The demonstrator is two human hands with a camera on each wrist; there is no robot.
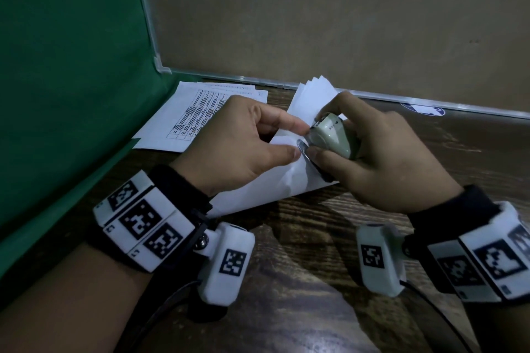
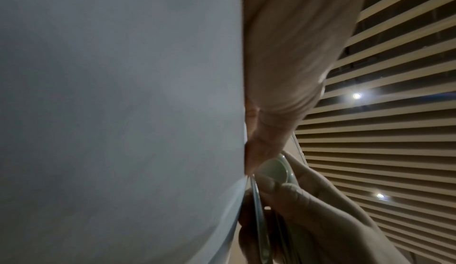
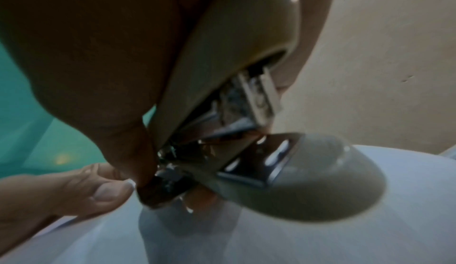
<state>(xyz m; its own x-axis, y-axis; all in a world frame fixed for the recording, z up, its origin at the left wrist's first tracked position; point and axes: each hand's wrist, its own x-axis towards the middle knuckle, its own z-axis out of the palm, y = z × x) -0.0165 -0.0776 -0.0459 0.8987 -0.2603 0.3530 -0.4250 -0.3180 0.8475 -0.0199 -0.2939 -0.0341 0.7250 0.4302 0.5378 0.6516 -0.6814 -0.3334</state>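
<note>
My right hand (image 1: pixel 381 157) grips a small pale green stapler (image 1: pixel 332 135) above a stack of white papers (image 1: pixel 309 97) on the wooden table (image 1: pixel 315 266). The right wrist view shows the stapler (image 3: pixel 308 180) with its mouth open, the metal anvil plate bare, and the papers (image 3: pixel 320 239) beneath its base. My left hand (image 1: pixel 241 140) reaches toward the stapler's nose with thumb and forefinger and pinches the paper edge there. In the left wrist view the papers (image 2: pixel 123 112) fill the left side, with the stapler (image 2: pixel 273 168) beside the right hand's fingers (image 2: pixel 308 209).
A printed sheet with a table (image 1: pixel 195 114) lies at the back left, partly under the white stack. A green board (image 1: pixel 71 80) leans along the left side. A brown wall panel (image 1: pixel 315 8) closes the back. A round blue and white sticker (image 1: pixel 424 110) sits at the table's far edge.
</note>
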